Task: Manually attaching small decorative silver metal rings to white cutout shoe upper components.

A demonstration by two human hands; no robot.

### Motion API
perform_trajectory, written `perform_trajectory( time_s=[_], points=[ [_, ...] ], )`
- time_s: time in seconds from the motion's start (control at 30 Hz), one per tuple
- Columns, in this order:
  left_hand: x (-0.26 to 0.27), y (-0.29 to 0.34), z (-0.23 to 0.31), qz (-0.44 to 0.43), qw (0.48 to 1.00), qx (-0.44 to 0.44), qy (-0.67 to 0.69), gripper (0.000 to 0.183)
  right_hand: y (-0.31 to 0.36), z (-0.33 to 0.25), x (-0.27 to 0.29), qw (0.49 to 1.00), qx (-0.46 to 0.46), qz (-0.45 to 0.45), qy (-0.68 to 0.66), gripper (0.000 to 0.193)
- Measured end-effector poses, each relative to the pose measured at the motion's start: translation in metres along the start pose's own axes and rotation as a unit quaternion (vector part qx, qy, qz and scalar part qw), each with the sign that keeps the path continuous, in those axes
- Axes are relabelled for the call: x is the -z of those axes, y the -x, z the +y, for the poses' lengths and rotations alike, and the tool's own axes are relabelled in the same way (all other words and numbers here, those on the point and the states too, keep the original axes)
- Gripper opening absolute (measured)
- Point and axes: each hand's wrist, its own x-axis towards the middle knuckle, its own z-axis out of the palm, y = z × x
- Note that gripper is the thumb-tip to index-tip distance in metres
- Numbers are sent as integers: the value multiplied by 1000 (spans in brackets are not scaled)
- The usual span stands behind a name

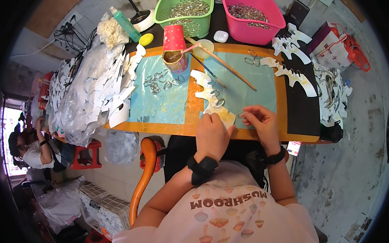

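My right hand (263, 125) pinches an oval metal ring (241, 115) between thumb and fingertips, just right of a white scalloped piece (210, 105). This piece has yellowish stains and lies on the mat with metal rings (221, 102) set in its notches. The curled fingers of my left hand (212, 136) grip its near end; their tips are partly hidden. Loose metal rings (155, 86) are scattered on the blue-green mat (160, 111) to the left. Beyond the piece lie a thin brush (210, 71) and a wooden stick (226, 64).
A patterned can (176, 63) and yellowish dish (204, 49) stand behind. Green (162, 13) and pink (253, 35) baskets hold metal rings at the back. White pieces pile up left (97, 84); others (296, 78) lie right. Another person (37, 150) is far left.
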Motion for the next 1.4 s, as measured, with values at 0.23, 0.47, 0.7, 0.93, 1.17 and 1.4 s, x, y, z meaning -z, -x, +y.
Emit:
perform_trajectory(
  time_s=[0.23,0.47,0.7,0.93,1.17,1.4],
  points=[
    [7,-2,-7,-48,989,30,137,50,3,-2,-3,1000,-9,-13,0,18],
    [-3,2,-32,-34,868,118,480,28,1,-6,-7,999,-2,-14,-35,9],
    [2,-1,-38,-56,771,211,598,26,-7,-10,-20,998,16,-33,44,9],
    [-5,-13,-34,11,768,211,605,19,-14,0,-29,994,57,-27,94,9],
    [11,-13,-29,-24,722,265,639,24,-19,5,-27,996,51,-32,69,8],
    [11,-9,-39,-75,679,295,668,24,-20,5,-30,998,38,-48,32,10]
  ],
)
